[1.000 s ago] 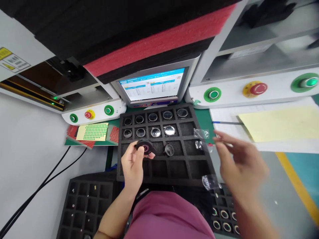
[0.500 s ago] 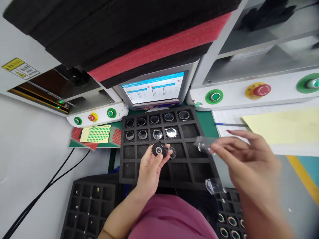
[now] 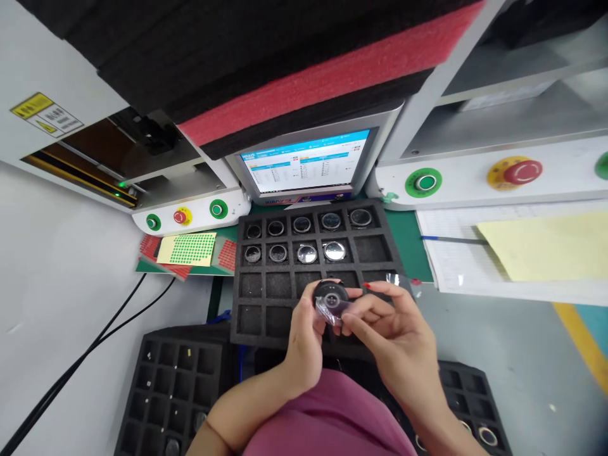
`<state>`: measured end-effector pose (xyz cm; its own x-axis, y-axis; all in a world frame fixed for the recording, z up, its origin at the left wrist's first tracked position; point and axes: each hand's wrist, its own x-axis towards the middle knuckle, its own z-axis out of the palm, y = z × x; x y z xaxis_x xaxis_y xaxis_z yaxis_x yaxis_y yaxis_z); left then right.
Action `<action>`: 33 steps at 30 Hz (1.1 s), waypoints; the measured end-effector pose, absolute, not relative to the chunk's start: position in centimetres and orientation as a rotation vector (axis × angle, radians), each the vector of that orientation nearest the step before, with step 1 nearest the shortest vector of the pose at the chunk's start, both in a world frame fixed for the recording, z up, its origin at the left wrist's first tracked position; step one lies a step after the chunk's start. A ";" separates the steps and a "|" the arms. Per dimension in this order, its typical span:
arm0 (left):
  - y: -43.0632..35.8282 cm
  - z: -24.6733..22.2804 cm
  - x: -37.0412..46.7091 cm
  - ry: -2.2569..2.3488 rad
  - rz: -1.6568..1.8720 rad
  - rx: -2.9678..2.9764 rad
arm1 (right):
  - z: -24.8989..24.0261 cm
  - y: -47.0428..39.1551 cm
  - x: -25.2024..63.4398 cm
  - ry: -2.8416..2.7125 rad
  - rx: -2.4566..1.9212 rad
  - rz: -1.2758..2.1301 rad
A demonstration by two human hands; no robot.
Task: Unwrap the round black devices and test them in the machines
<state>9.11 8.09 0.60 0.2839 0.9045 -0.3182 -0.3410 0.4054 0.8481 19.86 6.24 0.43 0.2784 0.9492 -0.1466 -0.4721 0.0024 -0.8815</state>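
Note:
My left hand is closed around a round black watch case, its back with the ring-shaped sensor turned up. Thumb and index finger of my right hand pinch a clear plastic film, which lies over the lower part of the case back. Both hands are above a black foam tray with square compartments. Several round watch cases sit in its two far rows, glossy faces up. Another piece of clear film shows behind my right fingers; what it rests on I cannot tell.
Behind the tray stands a monitor, between machines with red stop buttons and green buttons. Sticker sheets lie at left, papers and a pen at right. Lower foam trays flank my lap. Black and red foam overhangs above.
My right hand has moved left from the tray's right side, bringing the film onto the watch case. My left hand has shifted slightly right with the case. The view has shifted a little.

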 end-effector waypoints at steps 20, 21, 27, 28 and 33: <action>12.6 -0.3 11.5 1.221 0.828 1.906 | -3.5 6.5 23.7 -0.375 -1.252 0.768; 13.9 -1.0 12.4 1.228 0.773 2.123 | -3.5 6.1 24.4 -0.361 -1.252 0.726; 19.6 -5.1 16.9 1.037 0.446 2.551 | -3.4 3.8 27.3 -0.335 -1.275 0.614; 19.9 -5.2 17.2 1.016 0.382 2.586 | -3.5 3.5 27.6 -0.324 -1.283 0.601; 20.6 -3.7 17.4 0.920 0.065 2.661 | -4.6 2.4 28.6 -0.285 -1.312 0.584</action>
